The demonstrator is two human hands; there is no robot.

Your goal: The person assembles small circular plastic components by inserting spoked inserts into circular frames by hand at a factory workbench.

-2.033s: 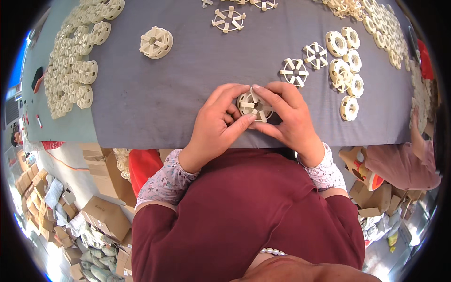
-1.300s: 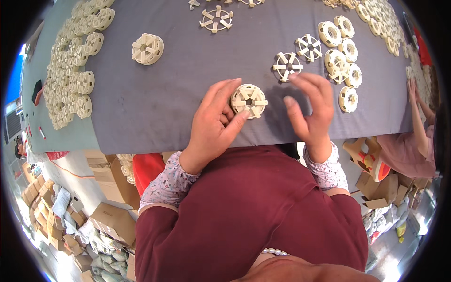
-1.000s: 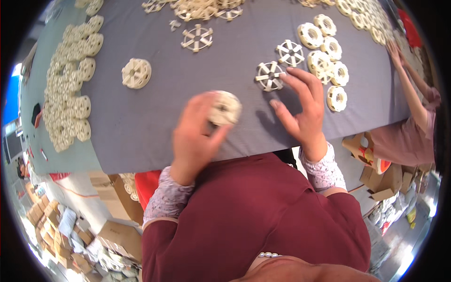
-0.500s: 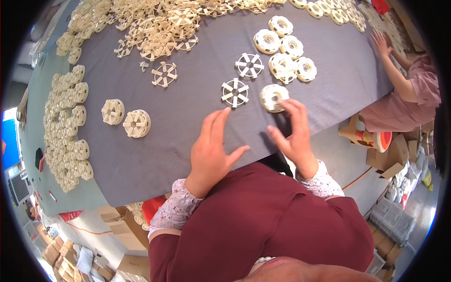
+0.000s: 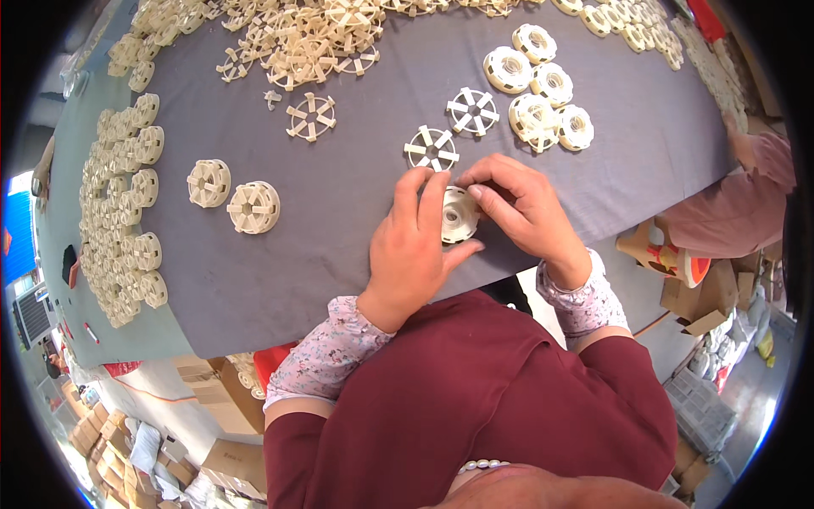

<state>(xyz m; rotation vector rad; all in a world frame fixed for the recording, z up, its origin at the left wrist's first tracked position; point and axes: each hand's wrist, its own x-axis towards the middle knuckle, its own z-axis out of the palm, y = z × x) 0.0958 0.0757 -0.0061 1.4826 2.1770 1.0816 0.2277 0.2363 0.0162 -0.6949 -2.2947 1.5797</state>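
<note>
A round cream plastic housing (image 5: 460, 217) with a hole in its middle lies near the table's front edge, between my two hands. My left hand (image 5: 413, 246) wraps its left side, fingers behind and thumb along the near rim. My right hand (image 5: 532, 208) is closed at the housing's far right rim, thumb and forefinger together there; what lies between those fingertips is hidden. Just beyond my left fingertips is a six-spoked cream ring (image 5: 432, 150), and a second spoked ring (image 5: 473, 112) sits behind it to the right.
Several round housings (image 5: 509, 69) with wire coils are grouped at the right. Two spoke-topped housings (image 5: 253, 208) stand left, near stacked rows (image 5: 119, 212) of them. A heap of spoked rings (image 5: 314, 42) fills the back. Another person's sleeve (image 5: 729, 208) shows at right.
The housing has moved left and nearer to me. My left hand has closed round it, and my right hand has come left with it. The other person's arm has drawn back.
</note>
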